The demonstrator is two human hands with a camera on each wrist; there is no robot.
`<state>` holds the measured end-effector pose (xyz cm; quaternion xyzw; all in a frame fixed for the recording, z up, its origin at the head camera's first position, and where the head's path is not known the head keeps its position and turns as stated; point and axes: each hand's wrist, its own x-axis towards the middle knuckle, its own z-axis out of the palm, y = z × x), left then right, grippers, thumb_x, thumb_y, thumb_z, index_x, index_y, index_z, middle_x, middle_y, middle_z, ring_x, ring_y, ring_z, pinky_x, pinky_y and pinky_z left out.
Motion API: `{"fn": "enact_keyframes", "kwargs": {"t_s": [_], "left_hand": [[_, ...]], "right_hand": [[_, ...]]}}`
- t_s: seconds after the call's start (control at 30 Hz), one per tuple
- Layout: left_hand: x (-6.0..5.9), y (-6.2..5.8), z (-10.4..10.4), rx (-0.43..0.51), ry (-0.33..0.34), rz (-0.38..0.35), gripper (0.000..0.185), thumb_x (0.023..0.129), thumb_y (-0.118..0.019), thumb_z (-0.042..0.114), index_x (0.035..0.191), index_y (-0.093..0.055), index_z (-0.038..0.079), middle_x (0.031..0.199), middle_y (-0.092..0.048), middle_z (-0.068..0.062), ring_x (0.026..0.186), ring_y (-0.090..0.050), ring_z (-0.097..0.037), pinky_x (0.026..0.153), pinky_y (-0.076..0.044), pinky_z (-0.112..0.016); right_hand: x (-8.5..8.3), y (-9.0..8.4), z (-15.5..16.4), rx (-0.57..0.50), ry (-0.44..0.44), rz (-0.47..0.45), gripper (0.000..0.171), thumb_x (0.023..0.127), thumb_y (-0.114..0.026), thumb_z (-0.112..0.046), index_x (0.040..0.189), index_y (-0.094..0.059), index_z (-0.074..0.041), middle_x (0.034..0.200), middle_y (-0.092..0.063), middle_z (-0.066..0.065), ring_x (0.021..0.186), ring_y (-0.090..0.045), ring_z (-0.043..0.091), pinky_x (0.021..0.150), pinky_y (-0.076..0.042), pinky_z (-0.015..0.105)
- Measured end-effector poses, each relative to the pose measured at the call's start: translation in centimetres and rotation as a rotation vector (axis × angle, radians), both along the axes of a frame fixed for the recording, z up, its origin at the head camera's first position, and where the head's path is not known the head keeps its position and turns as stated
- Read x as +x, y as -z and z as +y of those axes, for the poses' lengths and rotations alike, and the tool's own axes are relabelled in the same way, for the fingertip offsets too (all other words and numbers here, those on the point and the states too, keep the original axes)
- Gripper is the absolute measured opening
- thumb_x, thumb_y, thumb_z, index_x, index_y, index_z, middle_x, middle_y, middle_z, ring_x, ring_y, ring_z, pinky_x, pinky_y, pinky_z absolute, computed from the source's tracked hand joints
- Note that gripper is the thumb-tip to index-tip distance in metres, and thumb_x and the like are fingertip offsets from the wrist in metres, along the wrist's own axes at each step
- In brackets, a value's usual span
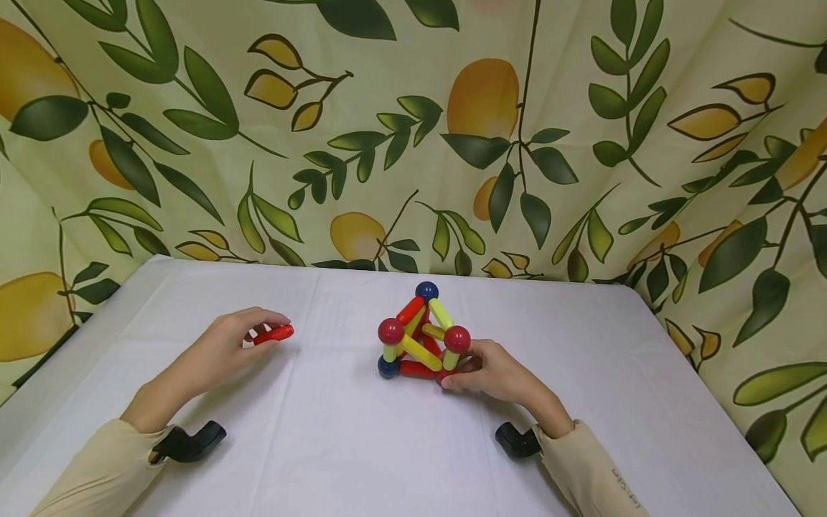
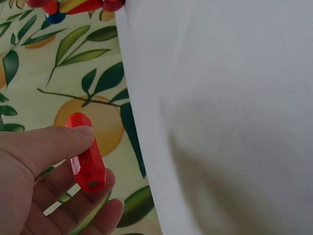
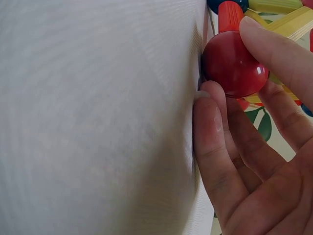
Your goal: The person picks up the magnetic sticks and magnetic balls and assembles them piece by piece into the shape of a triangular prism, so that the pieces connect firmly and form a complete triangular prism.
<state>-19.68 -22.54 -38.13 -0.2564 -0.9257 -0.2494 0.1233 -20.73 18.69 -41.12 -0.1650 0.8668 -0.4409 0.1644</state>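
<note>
Sleeves: two beige sleeves (image 1: 97,470) enter from the near edge of the table (image 1: 323,445), each with a black wrist mount beside it.
Left hand: the left hand (image 1: 222,348) rests on the white cloth toward the left side of the table, its thumb and curled fingers pinching a short red rod (image 1: 274,334); the rod's free end points toward the table's middle.
Right hand: the right hand (image 1: 494,373) lies near the table's middle, fingers curled round a red ball (image 3: 234,63) at the lower right corner of the structure, that ball touching the cloth.
Structure: a rod-and-ball frame (image 1: 420,337) of red and yellow rods joined by red and blue balls stands at the middle of the table, well apart from the left hand.
Backdrop: a leaf-and-lemon print curtain (image 1: 413,129) hangs beyond the far edge.
</note>
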Motion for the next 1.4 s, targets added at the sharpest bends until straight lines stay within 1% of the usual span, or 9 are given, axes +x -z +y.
{"fn": "enact_keyframes", "kwargs": {"t_s": [0.3, 0.5, 0.63, 0.83, 1.03, 1.4], "left_hand": [[-0.2, -0.8, 2.1, 0.047, 0.054, 0.039, 0.035, 0.079, -0.078, -0.003, 0.110, -0.070, 0.011, 0.099, -0.072, 0.002, 0.081, -0.058, -0.006, 0.070, -0.053, -0.028], [-0.2, -1.8, 3.7, 0.045, 0.058, 0.007, 0.035, 0.081, -0.077, -0.002, 0.113, -0.070, 0.011, 0.103, -0.072, -0.001, 0.085, -0.060, -0.011, 0.072, -0.052, -0.029], [-0.2, -2.1, 4.6, 0.048, 0.063, 0.001, 0.035, 0.081, -0.077, -0.001, 0.113, -0.070, 0.012, 0.103, -0.072, -0.001, 0.086, -0.060, -0.012, 0.073, -0.052, -0.029], [-0.4, -2.4, 5.5, 0.070, 0.091, 0.029, 0.032, 0.081, -0.077, -0.001, 0.110, -0.071, 0.012, 0.100, -0.072, 0.001, 0.084, -0.060, -0.011, 0.072, -0.052, -0.028], [-0.6, -2.9, 6.6, 0.098, 0.116, 0.044, 0.027, 0.081, -0.078, 0.001, 0.106, -0.071, 0.010, 0.097, -0.073, 0.001, 0.083, -0.060, -0.011, 0.072, -0.053, -0.026], [-0.8, -3.7, 8.9, 0.157, 0.178, 0.075, 0.025, 0.082, -0.079, 0.007, 0.107, -0.074, 0.010, 0.098, -0.074, 0.002, 0.084, -0.061, -0.009, 0.074, -0.054, -0.026]], "right_hand": [[0.0, 0.1, 0.0, 0.007, -0.005, 0.005, 0.050, 0.082, -0.082, -0.023, 0.124, -0.064, -0.003, 0.097, -0.070, 0.007, 0.081, -0.061, 0.017, 0.072, -0.054, 0.028], [-0.1, 0.0, 0.0, 0.004, -0.007, 0.007, 0.049, 0.082, -0.082, -0.023, 0.123, -0.064, -0.003, 0.099, -0.070, 0.007, 0.082, -0.062, 0.017, 0.074, -0.054, 0.028], [0.0, -0.1, 0.0, 0.005, -0.005, 0.003, 0.050, 0.082, -0.082, -0.023, 0.124, -0.064, -0.003, 0.098, -0.070, 0.007, 0.082, -0.062, 0.017, 0.073, -0.054, 0.028], [-0.1, -0.2, 0.0, 0.009, -0.005, 0.011, 0.050, 0.081, -0.082, -0.023, 0.124, -0.064, -0.003, 0.098, -0.070, 0.007, 0.082, -0.062, 0.017, 0.073, -0.054, 0.029], [-0.2, -0.2, 0.0, 0.007, -0.010, 0.015, 0.050, 0.081, -0.082, -0.023, 0.124, -0.064, -0.004, 0.099, -0.071, 0.007, 0.083, -0.062, 0.017, 0.074, -0.054, 0.029], [-0.1, 0.0, 0.1, 0.025, -0.006, 0.023, 0.048, 0.081, -0.082, -0.024, 0.122, -0.066, -0.005, 0.102, -0.070, 0.007, 0.083, -0.062, 0.017, 0.075, -0.053, 0.029]]}}
